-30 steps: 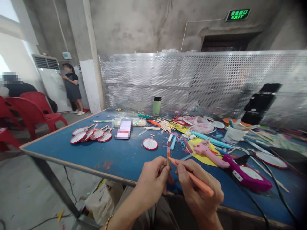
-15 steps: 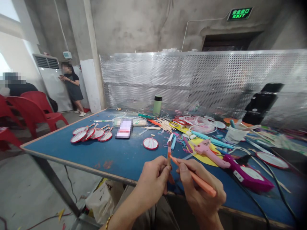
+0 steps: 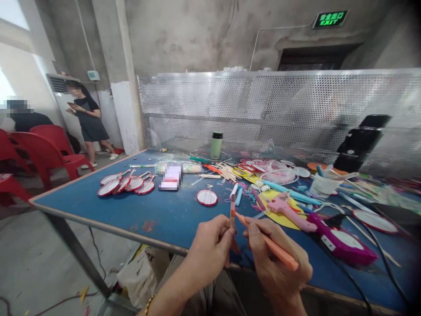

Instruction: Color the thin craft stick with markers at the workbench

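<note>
My left hand (image 3: 212,245) pinches a flat wooden stick (image 3: 233,206) upright near the table's front edge. The stick carries orange and brownish-pink colour along its upper part. In my right hand (image 3: 279,259) is an orange marker (image 3: 278,251), held like a pen, with its tip at or very close to the stick's coloured part. Beyond the stick lies a round white disc (image 3: 207,198) with a red rim. White and light-blue markers (image 3: 238,196) lie just behind the stick. The lower end of the stick is hidden by my left fingers.
On the blue table (image 3: 115,215) are red-rimmed discs on sticks (image 3: 134,184), a phone (image 3: 170,176), a green bottle (image 3: 216,146) and a white cup (image 3: 322,185). At right lie a pink glue gun (image 3: 291,213) and a purple power strip (image 3: 344,241) with cables. A person (image 3: 86,114) stands far left.
Both hands keep nearly the same pose; the marker has shifted very slightly against the stick. The standing person in the background has moved to the left.
</note>
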Tool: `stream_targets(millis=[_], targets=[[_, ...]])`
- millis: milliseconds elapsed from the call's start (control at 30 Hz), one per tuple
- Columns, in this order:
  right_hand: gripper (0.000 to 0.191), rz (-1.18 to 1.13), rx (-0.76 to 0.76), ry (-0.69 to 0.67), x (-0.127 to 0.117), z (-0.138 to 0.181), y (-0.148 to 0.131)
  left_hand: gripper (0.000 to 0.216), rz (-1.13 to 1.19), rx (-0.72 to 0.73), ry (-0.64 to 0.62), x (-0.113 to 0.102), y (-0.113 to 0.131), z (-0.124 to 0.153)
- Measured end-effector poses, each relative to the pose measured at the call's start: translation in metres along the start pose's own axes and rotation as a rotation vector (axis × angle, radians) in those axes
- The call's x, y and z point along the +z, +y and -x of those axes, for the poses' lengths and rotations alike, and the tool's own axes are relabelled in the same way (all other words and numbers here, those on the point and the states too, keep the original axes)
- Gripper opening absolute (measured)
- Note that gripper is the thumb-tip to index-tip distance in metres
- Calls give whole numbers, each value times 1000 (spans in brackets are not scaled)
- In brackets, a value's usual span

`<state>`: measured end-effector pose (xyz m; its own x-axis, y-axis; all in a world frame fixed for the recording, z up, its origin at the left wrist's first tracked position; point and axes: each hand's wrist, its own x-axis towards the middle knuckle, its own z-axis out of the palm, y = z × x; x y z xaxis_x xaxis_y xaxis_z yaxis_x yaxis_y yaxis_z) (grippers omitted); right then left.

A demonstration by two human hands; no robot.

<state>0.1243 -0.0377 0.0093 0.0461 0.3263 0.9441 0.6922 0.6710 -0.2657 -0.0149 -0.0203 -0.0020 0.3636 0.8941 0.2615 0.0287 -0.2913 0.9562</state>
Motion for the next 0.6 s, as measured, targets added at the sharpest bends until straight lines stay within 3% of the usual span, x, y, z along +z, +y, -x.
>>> stream_targets(millis=[400, 600], targets=[[12, 17, 16, 45, 2, 2, 1, 24, 1, 3, -1, -1, 2, 0], [12, 5, -18, -2, 2, 1, 1, 23, -8, 4, -5, 0, 1, 0]])
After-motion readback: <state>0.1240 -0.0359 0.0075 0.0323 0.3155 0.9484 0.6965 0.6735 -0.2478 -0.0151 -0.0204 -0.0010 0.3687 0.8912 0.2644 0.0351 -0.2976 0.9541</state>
